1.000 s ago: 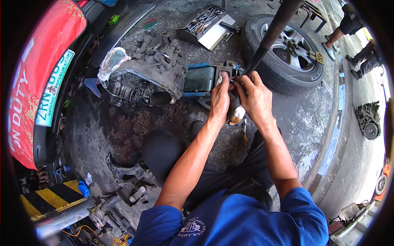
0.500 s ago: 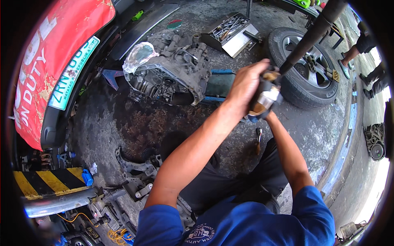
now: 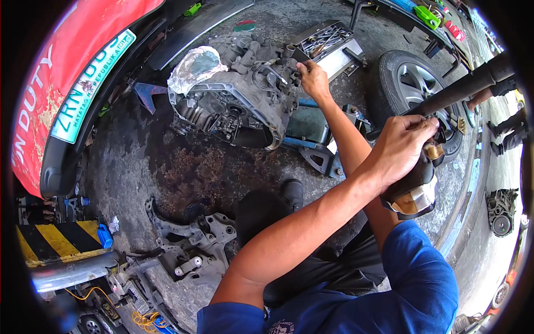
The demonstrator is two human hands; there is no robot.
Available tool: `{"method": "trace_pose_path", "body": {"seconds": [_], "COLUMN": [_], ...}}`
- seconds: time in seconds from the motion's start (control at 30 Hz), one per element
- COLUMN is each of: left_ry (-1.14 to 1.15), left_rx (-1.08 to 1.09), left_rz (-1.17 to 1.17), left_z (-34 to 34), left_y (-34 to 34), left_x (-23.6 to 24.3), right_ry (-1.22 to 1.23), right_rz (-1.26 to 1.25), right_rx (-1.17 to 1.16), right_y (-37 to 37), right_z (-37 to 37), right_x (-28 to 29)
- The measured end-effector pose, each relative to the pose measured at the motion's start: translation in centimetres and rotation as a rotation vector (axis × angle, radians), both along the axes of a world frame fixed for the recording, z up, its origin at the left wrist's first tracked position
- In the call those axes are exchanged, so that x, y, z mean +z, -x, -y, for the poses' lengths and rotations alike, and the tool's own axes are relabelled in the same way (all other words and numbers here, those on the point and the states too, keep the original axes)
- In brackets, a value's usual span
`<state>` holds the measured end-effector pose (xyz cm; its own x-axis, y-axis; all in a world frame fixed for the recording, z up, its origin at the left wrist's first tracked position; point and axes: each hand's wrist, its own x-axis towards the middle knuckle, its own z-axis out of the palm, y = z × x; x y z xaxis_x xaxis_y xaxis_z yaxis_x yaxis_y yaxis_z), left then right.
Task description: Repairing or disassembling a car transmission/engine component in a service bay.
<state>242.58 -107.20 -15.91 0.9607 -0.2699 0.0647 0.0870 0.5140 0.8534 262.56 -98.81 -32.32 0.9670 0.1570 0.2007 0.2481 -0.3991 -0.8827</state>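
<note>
My left hand (image 3: 409,142) is closed at the right, gripping the upper end of a dark pouch-like thing (image 3: 414,195) with tan and silvery patches; its kind is unclear. A long dark shaft (image 3: 461,89) passes just behind this hand. My right arm crosses beneath my left forearm. Further off, my right hand (image 3: 314,82) has its fingers curled together beside the gearbox (image 3: 233,106); whatever they hold, if anything, is hidden. Crumpled silvery film (image 3: 194,68) covers part of the gearbox. Just past my right hand lies an opened metal toolbox (image 3: 322,42) full of wrenches.
A wheel (image 3: 411,78) lies on the floor at the right. A blue-framed jack (image 3: 311,128) stands next to the gearbox. Nearer, a metal subframe (image 3: 200,245) lies beside my legs. At left are a car bumper (image 3: 53,161) and a striped yellow-black block (image 3: 55,242). People's legs (image 3: 503,133) show far right.
My right hand has left the dark pouch-like thing and moved up and left towards the gearbox. My left hand has carried that thing right and nearer to me. My view has shifted slightly.
</note>
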Motion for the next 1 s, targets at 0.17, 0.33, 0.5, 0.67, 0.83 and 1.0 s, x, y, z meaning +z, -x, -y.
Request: {"method": "trace_pose_path", "body": {"seconds": [0.17,0.33,0.5,0.67,0.83,1.0], "left_ry": [0.012,0.063,0.014,-0.004,-0.026,0.042], "left_rx": [0.046,0.029,0.055,0.052,0.046,0.064], "left_rz": [0.027,0.025,0.012,0.002,0.038,0.021], "left_z": [-1.6,-2.3,-3.1,-4.2,-3.8,-3.6], "left_y": [-0.3,-0.4,-0.5,-0.2,-0.3,-0.8], "left_x": [-0.1,0.1,0.1,0.1,0.4,0.2], "right_ry": [0.125,-0.066,-0.181,-0.487,-0.159,0.034], "right_rz": [-0.012,-0.189,-0.209,-0.431,0.02,0.247], "right_rx": [-0.064,-0.206,-0.349,-0.216,-0.146,0.022], "right_y": [-0.6,-1.2,-1.0,-1.2,-1.9,0.1], "right_z": [-3.1,-4.0,-4.9,-5.1,-3.4,-1.2], "right_x": [-1.4,-2.5,-2.8,-3.3,-3.6,-2.1]}}
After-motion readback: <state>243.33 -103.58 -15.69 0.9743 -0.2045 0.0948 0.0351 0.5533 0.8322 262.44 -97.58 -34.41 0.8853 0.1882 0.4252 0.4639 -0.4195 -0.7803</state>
